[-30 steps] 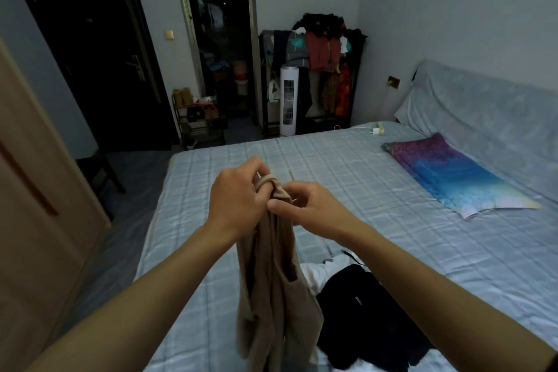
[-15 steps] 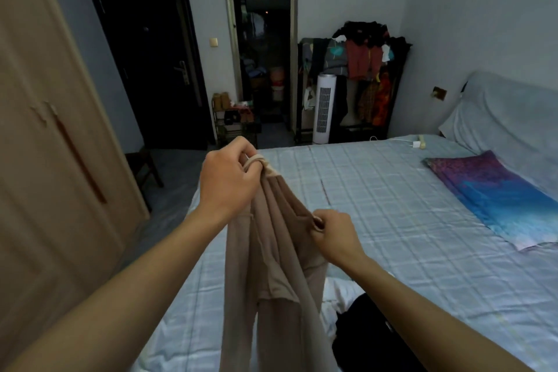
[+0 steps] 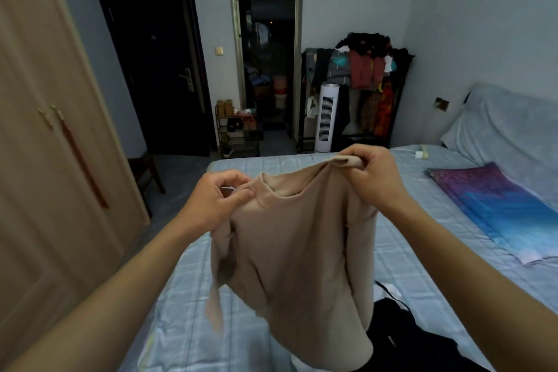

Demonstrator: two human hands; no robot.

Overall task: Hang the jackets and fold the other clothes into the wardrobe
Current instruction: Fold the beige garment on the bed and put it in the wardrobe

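A beige long-sleeved top [image 3: 297, 254] hangs spread out in the air over the bed, neckline up. My left hand [image 3: 216, 201] pinches its left shoulder and my right hand [image 3: 373, 174] grips its right shoulder, held a little higher. One sleeve dangles down at the left. Below it on the bed lie a black garment [image 3: 413, 341] and a bit of white cloth [image 3: 385, 291], both partly hidden by the top. The wooden wardrobe [image 3: 39, 160] stands at the left with its doors closed.
The checked blue bed [image 3: 422, 251] fills the lower right, with a purple-blue cloth [image 3: 498, 205] near the pillow. At the back wall stand a loaded clothes rack [image 3: 362, 69], a white tower fan [image 3: 327, 118], a shoe shelf [image 3: 238, 130] and a stool [image 3: 148, 169].
My hands have moved apart and the bunched top has opened out flat. My right hand rose from mid-garment to the right shoulder. The view turned left, showing more wardrobe.
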